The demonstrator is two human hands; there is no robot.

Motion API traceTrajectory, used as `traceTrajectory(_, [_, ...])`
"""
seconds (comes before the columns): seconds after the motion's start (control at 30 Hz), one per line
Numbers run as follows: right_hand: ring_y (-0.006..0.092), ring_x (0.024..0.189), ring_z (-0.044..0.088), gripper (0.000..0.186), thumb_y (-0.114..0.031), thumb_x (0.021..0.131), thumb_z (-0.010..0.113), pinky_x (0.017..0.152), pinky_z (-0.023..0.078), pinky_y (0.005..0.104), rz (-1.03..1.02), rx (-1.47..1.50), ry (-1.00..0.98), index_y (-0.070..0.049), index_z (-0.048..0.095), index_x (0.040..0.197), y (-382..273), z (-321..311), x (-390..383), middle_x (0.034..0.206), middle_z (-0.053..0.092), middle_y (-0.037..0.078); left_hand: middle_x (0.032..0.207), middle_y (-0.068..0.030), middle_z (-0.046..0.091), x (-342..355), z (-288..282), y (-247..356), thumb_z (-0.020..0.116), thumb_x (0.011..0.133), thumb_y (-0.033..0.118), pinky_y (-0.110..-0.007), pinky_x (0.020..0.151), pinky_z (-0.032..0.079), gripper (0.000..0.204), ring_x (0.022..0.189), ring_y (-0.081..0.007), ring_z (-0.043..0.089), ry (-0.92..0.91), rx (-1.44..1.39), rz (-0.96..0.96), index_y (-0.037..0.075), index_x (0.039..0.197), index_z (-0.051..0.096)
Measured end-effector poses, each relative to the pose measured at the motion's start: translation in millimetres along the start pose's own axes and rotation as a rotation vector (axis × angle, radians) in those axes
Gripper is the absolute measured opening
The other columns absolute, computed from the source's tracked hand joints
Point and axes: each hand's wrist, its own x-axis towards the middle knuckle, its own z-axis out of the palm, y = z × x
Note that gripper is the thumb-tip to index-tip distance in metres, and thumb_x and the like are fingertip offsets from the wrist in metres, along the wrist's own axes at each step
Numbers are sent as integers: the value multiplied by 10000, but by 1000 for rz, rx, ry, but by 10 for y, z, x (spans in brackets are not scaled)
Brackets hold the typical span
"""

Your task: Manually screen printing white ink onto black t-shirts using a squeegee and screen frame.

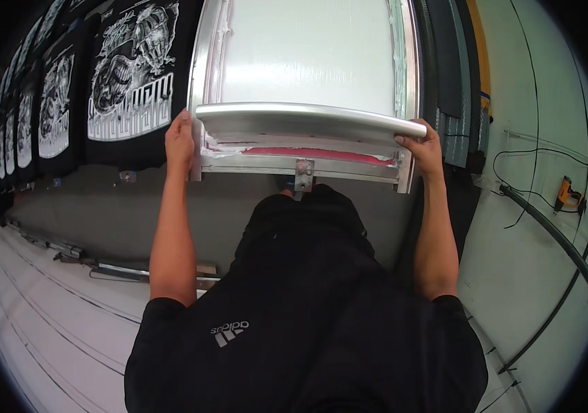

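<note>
Your left hand (180, 143) and right hand (425, 148) grasp opposite ends of silver bar (308, 118), which spans silver frame (204, 55) from left rail to right rail, close to near edge. Writing: stylised white lettering on black printed garments (132, 76) beyond left rail; pale logo (229, 333) on your shirt. Room: white panel (308, 51) stretches away beyond bar, between rails. Metal bracket (304, 173) at near edge's middle, before you. Orange tool (569, 195) well apart, right.

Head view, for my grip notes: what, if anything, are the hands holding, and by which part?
The left hand and right hand hold the silver metal bar by its two ends.
</note>
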Motion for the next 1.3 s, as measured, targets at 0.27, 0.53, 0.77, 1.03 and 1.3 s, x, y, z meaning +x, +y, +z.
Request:
traceTrajectory(0.27, [142,891,626,376,-15,719,771,798,508,278,58,-116,8,-1,630,1067,51,-47,-61,913,644,41,1142,-164,695,11,-45,-229,588,953,264,-330,943,484,345,1097,-233,649,13,178,28,32,1200,652])
traceTrajectory(0.53, [364,939,603,414,27,658,665,1045,328,574,-218,-1229,-196,-76,619,1055,-683,234,-564,945,665,125,965,-142,658,-584,-177,1320,730,809,312,-378,862,492,341,931,-313,633,-186,560,952,50,1024,693])
traceTrajectory(0.77, [399,920,607,330,-49,646,653,823,490,458,-218,-1064,-212,-36,653,976,-940,333,9,947,656,175,770,-126,608,52,85,1854,686,649,81,-468,731,486,156,815,-354,607,-596,761,878,57,779,603])
traceTrajectory(1.03, [385,805,637,257,-91,713,603,751,507,457,-330,-1225,-159,-73,653,965,-1636,248,2191,834,651,191,827,-142,656,1822,896,2165,699,727,142,-431,731,504,226,843,-347,631,-444,890,788,51,928,654])
traceTrajectory(1.3, [300,1065,611,291,-59,811,564,939,404,551,-531,-1548,68,-79,582,1100,-980,488,3741,1056,659,113,1088,-97,611,3037,1604,1689,644,726,93,-434,905,428,408,1057,-296,565,-130,1060,1018,93,1133,607])
